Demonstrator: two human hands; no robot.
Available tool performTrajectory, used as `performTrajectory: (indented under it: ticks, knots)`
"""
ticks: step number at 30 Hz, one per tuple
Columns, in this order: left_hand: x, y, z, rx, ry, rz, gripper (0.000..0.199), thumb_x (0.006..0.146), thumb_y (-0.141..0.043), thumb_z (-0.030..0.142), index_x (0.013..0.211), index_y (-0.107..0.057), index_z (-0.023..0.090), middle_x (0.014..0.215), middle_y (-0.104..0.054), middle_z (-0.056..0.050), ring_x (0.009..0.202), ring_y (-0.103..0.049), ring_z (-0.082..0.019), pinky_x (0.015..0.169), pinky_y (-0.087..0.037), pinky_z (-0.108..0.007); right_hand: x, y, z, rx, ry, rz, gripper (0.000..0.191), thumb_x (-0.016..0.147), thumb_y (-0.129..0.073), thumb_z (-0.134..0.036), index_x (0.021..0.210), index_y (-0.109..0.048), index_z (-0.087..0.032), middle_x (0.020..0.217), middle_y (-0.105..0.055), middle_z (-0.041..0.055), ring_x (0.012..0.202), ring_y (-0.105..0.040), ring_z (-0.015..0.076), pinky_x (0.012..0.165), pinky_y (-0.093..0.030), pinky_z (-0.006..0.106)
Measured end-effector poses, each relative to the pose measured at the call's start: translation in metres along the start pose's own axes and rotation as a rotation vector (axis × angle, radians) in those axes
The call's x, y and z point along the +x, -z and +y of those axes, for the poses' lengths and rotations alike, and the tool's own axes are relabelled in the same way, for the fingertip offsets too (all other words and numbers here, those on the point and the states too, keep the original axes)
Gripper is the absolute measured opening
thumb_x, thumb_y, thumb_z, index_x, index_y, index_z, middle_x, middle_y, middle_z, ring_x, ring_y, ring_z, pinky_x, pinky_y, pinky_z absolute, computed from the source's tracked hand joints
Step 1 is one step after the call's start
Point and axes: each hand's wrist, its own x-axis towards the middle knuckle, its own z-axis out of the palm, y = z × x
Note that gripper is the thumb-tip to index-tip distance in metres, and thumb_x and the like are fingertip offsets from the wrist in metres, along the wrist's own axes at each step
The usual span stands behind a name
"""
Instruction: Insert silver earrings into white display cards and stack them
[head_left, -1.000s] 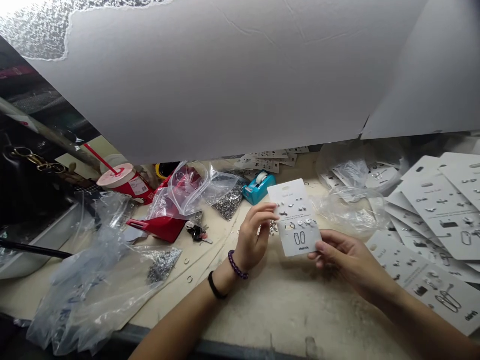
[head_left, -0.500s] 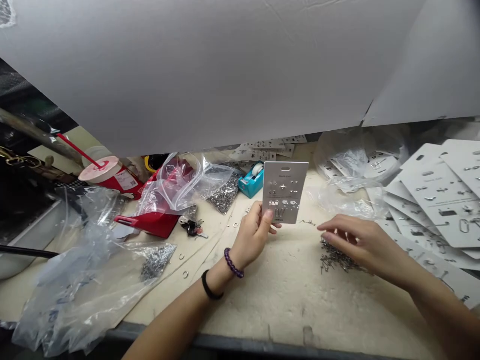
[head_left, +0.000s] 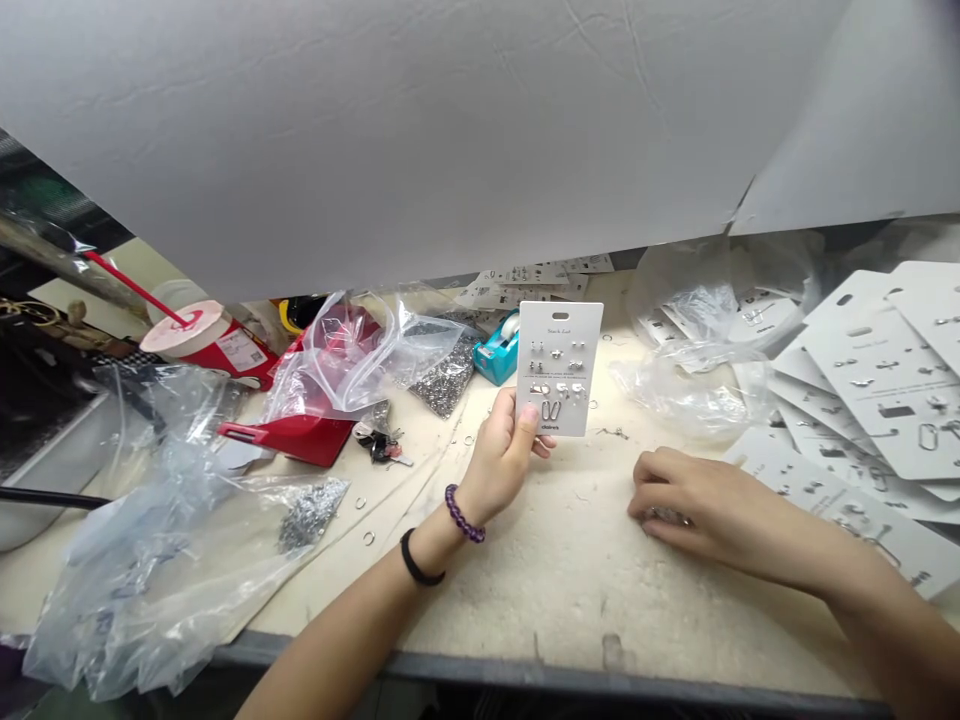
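Observation:
My left hand (head_left: 504,445) grips the lower left corner of a white earring card (head_left: 561,345), thumb in front, holding it upright above the table. Rows of small silver earrings and two larger elongated loops are mounted on the card's face. My right hand (head_left: 709,500) rests low over the small metal earrings (head_left: 667,516), its fingers curled round some of them. Most of that heap is hidden beneath the hand. How many pieces are between the fingertips cannot be seen.
Filled earring cards (head_left: 862,370) lie overlapping at the right, beside a clear plastic bag (head_left: 697,385). A teal tape dispenser (head_left: 496,350), a bag of metal bits (head_left: 442,375), a red dustpan-like scoop (head_left: 300,435), keys (head_left: 382,440) and a red cup (head_left: 217,345) stand left. White board (head_left: 450,140) overhangs the back.
My right hand has come down onto the earring heap and its fingers have closed in. The card in my left hand has turned to face me more squarely. The view shifted slightly.

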Motion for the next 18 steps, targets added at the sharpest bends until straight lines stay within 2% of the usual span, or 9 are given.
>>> performTrajectory:
  ticks: [3,5,7,10,12,14,18]
  knots:
    - [0.001,-0.002,0.001,-0.028,0.045,-0.025,0.025,0.088,-0.04,0.036,0.101,-0.041,0.015,0.095,-0.056,-0.007,0.063,-0.058,-0.009,0.054,-0.051,-0.021,0.001,0.0,-0.002,-0.049,0.003,0.006,0.018,0.086,-0.042,-0.019,0.071,-0.053,-0.019,0.082,-0.051,0.002,0.071,-0.048,0.0143,0.056,-0.034,0.026]
    - [0.001,-0.005,0.003,-0.057,0.096,-0.074,0.024,0.088,-0.039,0.036,0.1,-0.041,0.015,0.094,-0.056,-0.007,0.063,-0.058,-0.009,0.053,-0.05,-0.021,0.001,0.001,-0.002,-0.005,-0.004,-0.003,0.019,0.087,-0.041,-0.021,0.072,-0.051,-0.018,0.082,-0.051,0.0022,0.072,-0.048,0.0146,0.058,-0.036,0.026]
    - [-0.001,-0.01,0.004,-0.08,0.149,-0.133,0.023,0.088,-0.039,0.036,0.099,-0.041,0.015,0.094,-0.056,-0.007,0.063,-0.058,-0.009,0.052,-0.05,-0.02,0.001,0.003,-0.002,0.127,-0.006,0.009,0.017,0.089,-0.04,-0.024,0.078,-0.052,-0.019,0.085,-0.053,0.0024,0.075,-0.05,0.0142,0.061,-0.039,0.027]
    - [-0.006,-0.018,0.004,-0.103,0.208,-0.194,0.022,0.088,-0.039,0.036,0.097,-0.042,0.016,0.094,-0.056,-0.007,0.063,-0.059,-0.01,0.051,-0.049,-0.02,0.003,0.004,-0.006,0.346,-0.036,0.092,0.02,0.09,-0.04,-0.032,0.083,-0.054,-0.019,0.084,-0.057,0.0024,0.074,-0.053,0.013,0.065,-0.041,0.027]
    - [-0.01,-0.022,0.003,-0.127,0.213,-0.177,0.023,0.088,-0.039,0.036,0.097,-0.042,0.016,0.093,-0.056,-0.006,0.064,-0.059,-0.011,0.052,-0.049,-0.021,0.006,0.003,-0.009,0.433,-0.077,0.142,0.022,0.089,-0.042,-0.036,0.083,-0.055,-0.019,0.081,-0.059,0.0024,0.07,-0.053,0.0127,0.062,-0.042,0.026]
    - [-0.014,-0.024,0.001,-0.15,0.186,-0.109,0.024,0.088,-0.04,0.037,0.099,-0.041,0.016,0.094,-0.056,-0.006,0.064,-0.059,-0.01,0.053,-0.05,-0.021,0.008,-0.001,-0.01,0.448,-0.111,0.163,0.022,0.088,-0.044,-0.035,0.082,-0.056,-0.019,0.079,-0.06,0.0025,0.067,-0.054,0.0127,0.059,-0.042,0.026]
    - [-0.019,-0.019,-0.001,-0.157,0.113,-0.001,0.027,0.088,-0.041,0.04,0.099,-0.042,0.016,0.094,-0.057,-0.006,0.063,-0.058,-0.01,0.057,-0.051,-0.023,0.014,-0.014,-0.004,0.28,-0.108,0.204,0.018,0.089,-0.043,-0.027,0.083,-0.057,-0.019,0.083,-0.062,0.003,0.073,-0.057,0.0144,0.062,-0.045,0.028]
